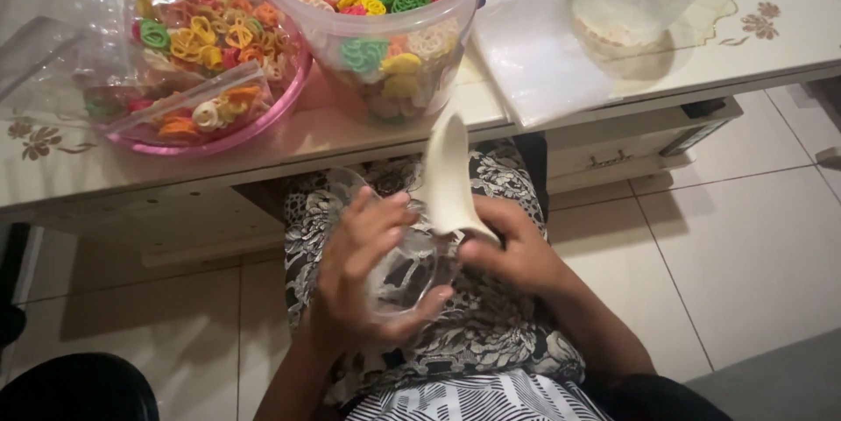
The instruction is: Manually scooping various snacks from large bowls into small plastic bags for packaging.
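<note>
While left hand (363, 268) pinches an empty clear plastic bag (399, 276) open, right hand (512, 250) grips a cream plastic scoop (448, 180). Filled bags sit in the pink bowl (263, 114) at 10 o'clock; the clear tub of coloured crackers (385, 44) at 12 looks mostly full.

Soft indoor light, glare on tabletop (788, 44), slight blur.

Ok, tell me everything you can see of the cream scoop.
The cream scoop looks like smooth plastic, with a long curved blade that narrows to a point. It stands nearly upright over the lap, tip toward the table edge. The right hand grips its lower end, beside the clear bag held by the left hand. It looks empty.
</note>
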